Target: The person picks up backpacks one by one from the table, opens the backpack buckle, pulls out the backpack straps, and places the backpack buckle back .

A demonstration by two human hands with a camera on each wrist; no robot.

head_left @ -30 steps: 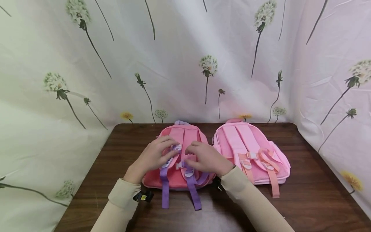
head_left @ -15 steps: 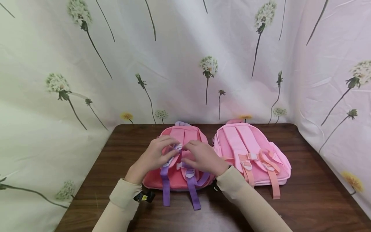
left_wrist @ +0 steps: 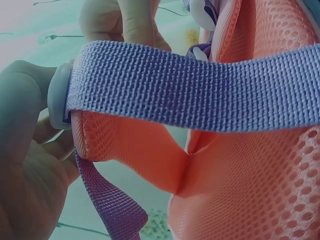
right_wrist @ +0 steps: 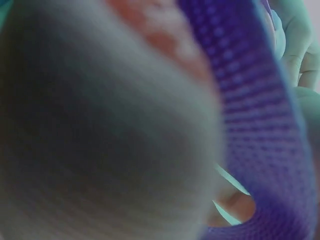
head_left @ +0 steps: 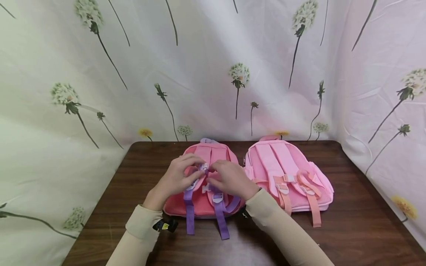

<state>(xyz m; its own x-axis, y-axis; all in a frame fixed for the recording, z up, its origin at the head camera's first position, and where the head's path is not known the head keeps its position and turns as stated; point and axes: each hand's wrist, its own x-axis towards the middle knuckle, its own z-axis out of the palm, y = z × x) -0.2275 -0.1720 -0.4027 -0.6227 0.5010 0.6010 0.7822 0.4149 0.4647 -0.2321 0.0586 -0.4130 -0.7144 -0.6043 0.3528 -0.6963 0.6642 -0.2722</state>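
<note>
A coral-pink backpack with purple straps lies back side up on the table. My left hand pinches a pale plastic buckle between thumb and fingers above its shoulder straps. Just right of the buckle, my right hand hovers with curved fingers and thumb apart; contact with the buckle is unclear. Another loose buckle half lies below the right thumb. In the left wrist view a purple webbing strap crosses in front. In the right wrist view a blurred purple strap hides much of the fingers.
A lighter pink backpack with orange-pink straps and a fastened buckle lies to the right. The dark wooden table meets a dandelion-print cloth at the back. Purple strap ends hang toward the front.
My right hand has moved slightly left, closer to the buckle. The left hand stays around it, nearly still. The purple strap ends have shifted a little.
</note>
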